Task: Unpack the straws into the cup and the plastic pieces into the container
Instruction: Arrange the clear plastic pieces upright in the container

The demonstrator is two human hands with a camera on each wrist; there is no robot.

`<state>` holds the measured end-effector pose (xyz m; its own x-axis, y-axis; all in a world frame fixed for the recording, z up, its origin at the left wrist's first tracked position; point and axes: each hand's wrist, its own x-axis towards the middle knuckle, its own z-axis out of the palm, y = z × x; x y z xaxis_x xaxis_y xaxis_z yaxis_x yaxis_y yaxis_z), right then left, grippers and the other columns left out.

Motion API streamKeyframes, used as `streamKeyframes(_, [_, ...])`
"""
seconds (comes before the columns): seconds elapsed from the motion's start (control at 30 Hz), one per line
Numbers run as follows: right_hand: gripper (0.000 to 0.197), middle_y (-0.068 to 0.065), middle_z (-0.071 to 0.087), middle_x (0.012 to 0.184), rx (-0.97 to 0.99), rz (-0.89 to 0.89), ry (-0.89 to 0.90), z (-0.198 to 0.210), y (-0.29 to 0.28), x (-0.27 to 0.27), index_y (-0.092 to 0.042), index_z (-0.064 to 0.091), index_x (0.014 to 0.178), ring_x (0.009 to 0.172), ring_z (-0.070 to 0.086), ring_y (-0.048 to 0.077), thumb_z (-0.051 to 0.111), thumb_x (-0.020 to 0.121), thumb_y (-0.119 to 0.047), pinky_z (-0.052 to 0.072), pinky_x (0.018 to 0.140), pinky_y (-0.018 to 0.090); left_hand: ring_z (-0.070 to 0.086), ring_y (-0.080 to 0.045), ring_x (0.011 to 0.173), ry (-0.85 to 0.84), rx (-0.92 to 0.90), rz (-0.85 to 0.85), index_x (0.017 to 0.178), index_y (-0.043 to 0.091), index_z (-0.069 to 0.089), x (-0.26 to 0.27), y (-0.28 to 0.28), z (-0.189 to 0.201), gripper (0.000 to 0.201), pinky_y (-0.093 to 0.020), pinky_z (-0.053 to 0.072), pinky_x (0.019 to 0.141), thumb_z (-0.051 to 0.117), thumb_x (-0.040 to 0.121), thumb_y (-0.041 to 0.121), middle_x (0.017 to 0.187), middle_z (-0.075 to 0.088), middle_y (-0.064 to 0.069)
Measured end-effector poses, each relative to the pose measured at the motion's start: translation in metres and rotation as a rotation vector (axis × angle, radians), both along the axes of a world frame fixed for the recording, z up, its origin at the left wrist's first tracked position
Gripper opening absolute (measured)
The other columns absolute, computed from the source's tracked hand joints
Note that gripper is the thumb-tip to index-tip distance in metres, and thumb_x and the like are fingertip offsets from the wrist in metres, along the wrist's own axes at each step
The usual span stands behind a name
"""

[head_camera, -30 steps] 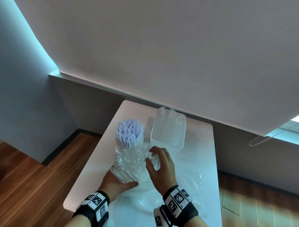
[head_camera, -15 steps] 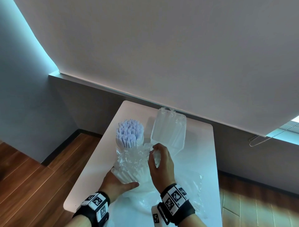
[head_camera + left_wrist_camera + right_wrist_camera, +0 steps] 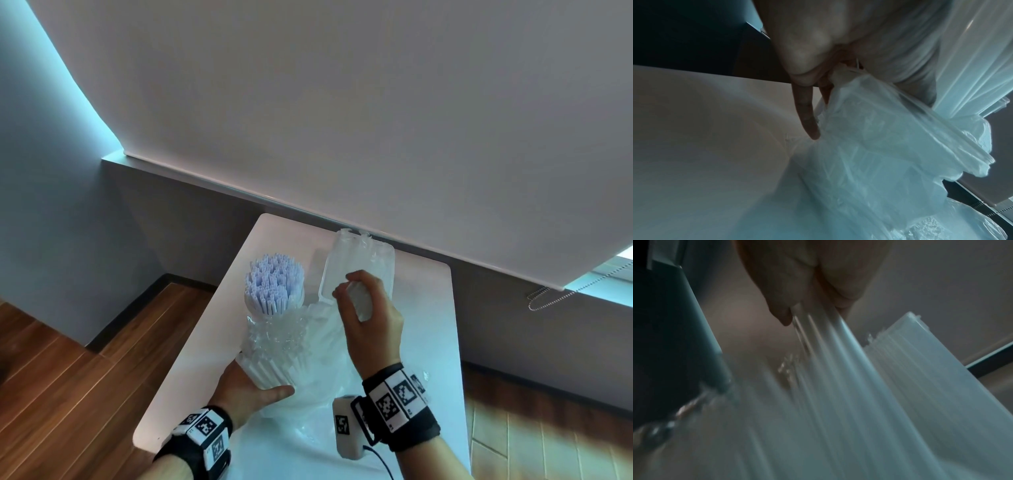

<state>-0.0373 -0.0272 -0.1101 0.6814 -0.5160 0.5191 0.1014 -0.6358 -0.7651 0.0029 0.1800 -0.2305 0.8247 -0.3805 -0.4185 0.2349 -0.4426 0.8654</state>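
Note:
A cup (image 3: 274, 291) packed with pale straws stands upright at the table's left. Right of it lies a clear container (image 3: 363, 263) with clear pieces inside. My right hand (image 3: 352, 294) grips a bunch of clear plastic pieces (image 3: 359, 303), held over the container's near edge; in the right wrist view the pieces (image 3: 828, 356) run down from my fingers (image 3: 781, 313) beside the container (image 3: 931, 363). My left hand (image 3: 260, 385) holds the base of a crinkled clear bag (image 3: 284, 346) still holding more pieces. The left wrist view has the bag (image 3: 890, 146) against my fingers (image 3: 807, 118).
The small white table (image 3: 428, 342) stands against a grey wall under a roller blind. Loose clear wrapping (image 3: 318, 421) lies on the near part of the table. Wooden floor drops away on the left and right sides.
My right hand has risen from the bag's mouth toward the container, drawing a bunch of clear pieces up with it. The left hand stays at the bag's base.

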Motion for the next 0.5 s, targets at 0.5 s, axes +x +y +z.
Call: streamKeyframes(0.5, [0.023,0.014,0.062,0.087,0.179,0.092,-0.391,0.136,-0.074,0.018,-0.007,0.05,0.116,0.073,0.072,0.031,0.06,0.095,-0.006,0.058,0.069,0.045,0.066,0.002,0.092,-0.043,-0.023,-0.008,0.109,0.034,0.058,-0.002,-0.001,0.005,0.08,-0.018,0.05,0.083,0.099,0.04,0.036,0.1,0.07,0.012])
